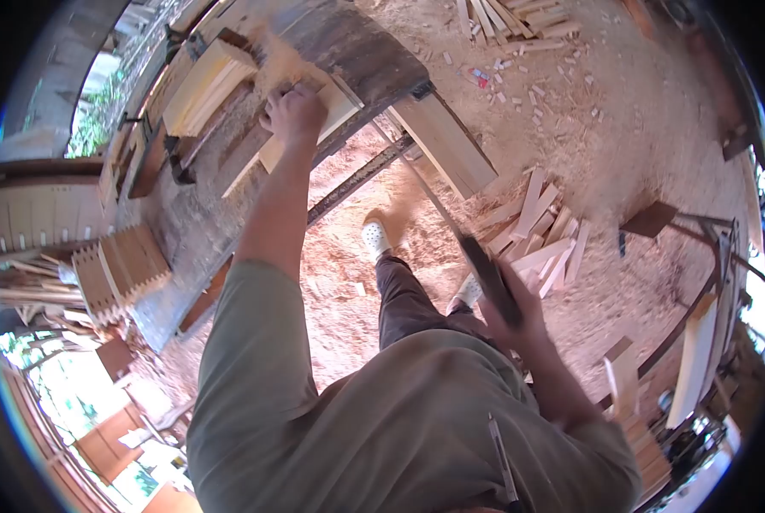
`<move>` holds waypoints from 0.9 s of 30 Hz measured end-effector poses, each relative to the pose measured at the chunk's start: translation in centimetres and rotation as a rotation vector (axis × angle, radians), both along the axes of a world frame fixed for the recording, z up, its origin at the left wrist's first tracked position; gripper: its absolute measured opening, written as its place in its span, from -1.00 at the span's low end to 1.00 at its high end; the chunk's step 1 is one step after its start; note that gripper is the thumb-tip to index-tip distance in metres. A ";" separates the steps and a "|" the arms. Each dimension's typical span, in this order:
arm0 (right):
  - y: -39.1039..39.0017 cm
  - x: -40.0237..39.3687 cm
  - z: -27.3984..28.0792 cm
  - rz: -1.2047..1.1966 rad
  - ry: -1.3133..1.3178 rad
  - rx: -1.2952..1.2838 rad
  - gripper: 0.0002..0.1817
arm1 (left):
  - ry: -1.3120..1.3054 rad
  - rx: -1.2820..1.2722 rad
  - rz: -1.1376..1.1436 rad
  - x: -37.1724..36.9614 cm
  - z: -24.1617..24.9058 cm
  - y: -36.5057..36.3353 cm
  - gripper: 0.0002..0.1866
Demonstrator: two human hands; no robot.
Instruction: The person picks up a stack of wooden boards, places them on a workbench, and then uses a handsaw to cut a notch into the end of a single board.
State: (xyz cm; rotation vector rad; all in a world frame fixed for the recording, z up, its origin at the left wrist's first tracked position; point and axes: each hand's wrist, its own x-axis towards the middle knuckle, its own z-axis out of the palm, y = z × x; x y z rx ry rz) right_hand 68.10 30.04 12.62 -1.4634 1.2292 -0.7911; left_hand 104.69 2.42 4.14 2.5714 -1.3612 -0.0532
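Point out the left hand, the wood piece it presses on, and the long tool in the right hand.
left hand [295, 111]: head view, on the back of the hand.
wood piece [338, 104]: head view, on its pale top face beside the hand.
long tool [489, 278]: head view, on the dark handle end.
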 end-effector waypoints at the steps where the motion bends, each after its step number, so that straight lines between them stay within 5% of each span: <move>1: -2.9 2.8 -2.5 -0.073 -0.070 -0.068 -0.42 | -0.009 0.009 -0.022 0.0 0.0 -0.1 -0.37; 5: -14.1 10.5 -1.3 0.038 -0.026 0.100 -0.42 | -0.022 -0.033 -0.017 0.7 -0.7 -0.4 -0.38; 14: 2.4 -1.6 1.9 -0.012 0.002 0.146 -0.42 | 0.009 -0.028 -0.005 0.4 -0.4 -0.3 -0.37; 21: -12.8 10.2 -4.6 0.040 -0.095 -0.041 -0.41 | 0.005 -0.058 0.003 0.5 -0.5 0.1 -0.39; 27: -11.0 6.7 -5.5 -0.097 -0.248 -0.075 -0.39 | -0.015 -0.038 -0.007 0.6 -0.4 -0.3 -0.40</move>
